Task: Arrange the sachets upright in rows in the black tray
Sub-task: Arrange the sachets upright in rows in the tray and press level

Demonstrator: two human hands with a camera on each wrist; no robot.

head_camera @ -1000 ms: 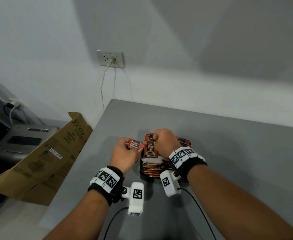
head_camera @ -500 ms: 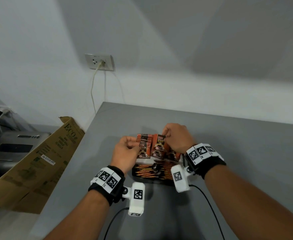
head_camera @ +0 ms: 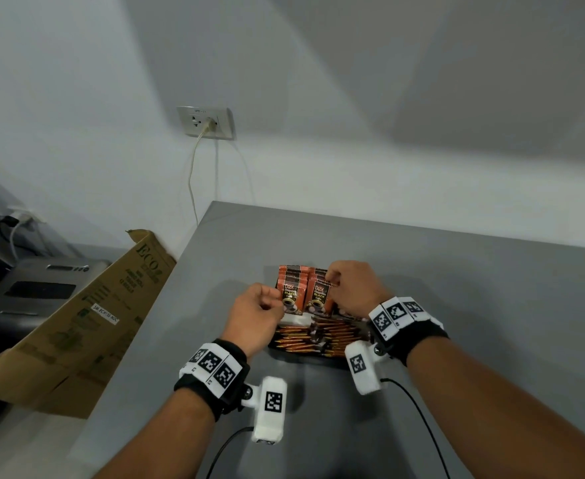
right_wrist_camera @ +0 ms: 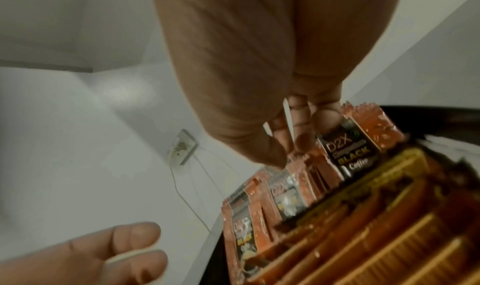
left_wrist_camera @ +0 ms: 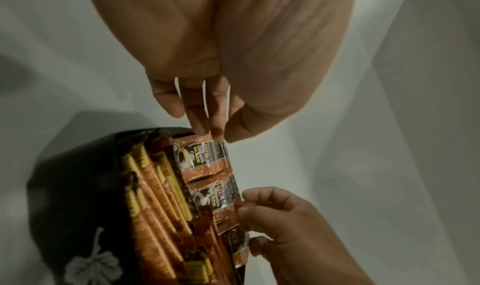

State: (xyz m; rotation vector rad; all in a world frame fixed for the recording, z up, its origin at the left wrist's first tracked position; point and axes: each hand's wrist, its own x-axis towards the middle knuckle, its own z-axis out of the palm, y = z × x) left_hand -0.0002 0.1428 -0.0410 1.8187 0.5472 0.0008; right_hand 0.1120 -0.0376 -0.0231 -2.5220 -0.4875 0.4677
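The black tray (head_camera: 304,356) sits on the grey table (head_camera: 456,305) between my hands. Orange D2X coffee sachets (head_camera: 289,297) stand upright in rows along its far side, and thin stick sachets (head_camera: 318,335) lie packed in front of them. My right hand (head_camera: 332,280) pinches the top edge of an upright sachet (left_wrist_camera: 235,199) in the right-hand row; the right wrist view shows its fingertips (right_wrist_camera: 293,152) on the sachet tops. My left hand (head_camera: 275,304) hovers at the left end of the rows with fingers loosely curled. A gap separates the left hand (right_wrist_camera: 145,246) from the sachets.
A flattened cardboard box (head_camera: 87,323) leans against the table's left edge, with a grey machine (head_camera: 38,288) beyond it. A wall socket (head_camera: 204,122) with a cable hangs behind the table's far corner. The wrist cameras' cables trail over the near tabletop.
My left hand has set its sachet into the left row, let go and drawn back a little. My right hand has stood its sachet up and now pinches the top of the right row.
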